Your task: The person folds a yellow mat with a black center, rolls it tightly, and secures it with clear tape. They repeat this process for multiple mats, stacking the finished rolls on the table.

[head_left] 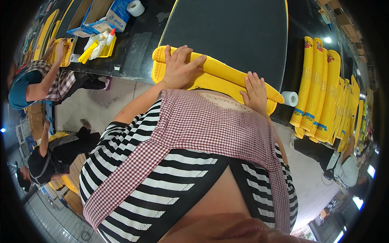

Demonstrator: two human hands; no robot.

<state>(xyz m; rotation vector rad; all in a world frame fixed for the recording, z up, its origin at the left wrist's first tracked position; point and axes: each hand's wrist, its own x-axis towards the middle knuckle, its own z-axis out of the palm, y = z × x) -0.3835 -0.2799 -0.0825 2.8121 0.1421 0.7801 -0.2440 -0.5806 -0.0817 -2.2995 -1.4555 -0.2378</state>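
Our left grip (180, 65) is open, palm down, its fingers spread over a long yellow roll (225, 74) toward the roll's left end. Our right grip (256, 91) is open too, laid flatter with the fingers extended, touching the roll toward its right end. Just on our side of them is our red-and-white checked apron (214, 121), worn over a black-and-white striped shirt (162, 190).

The roll is the curled near end of a mat (229, 32), which lies at the near edge of the dark desk (135, 52); beyond our hands its black face stretches away flat, with thin yellow edges. Just beside the roll's right end we see a white tape roll (289, 98).

Farther to our right, several rolled yellow mats (310, 81) lie side by side. To our left, a yellow tray (110, 49) holds a white bottle with a red tip (111, 37), near a yellow-handled tool (87, 53). Past the tray come a blue cardboard box (118, 18) and another tape roll (135, 7).

Well apart at left, a co-worker in a checked apron (40, 83) has a hand (60, 49) at a yellow piece (67, 56). A person in black (40, 162) is behind that co-worker, and a person in a pale top (347, 166) is at far right.
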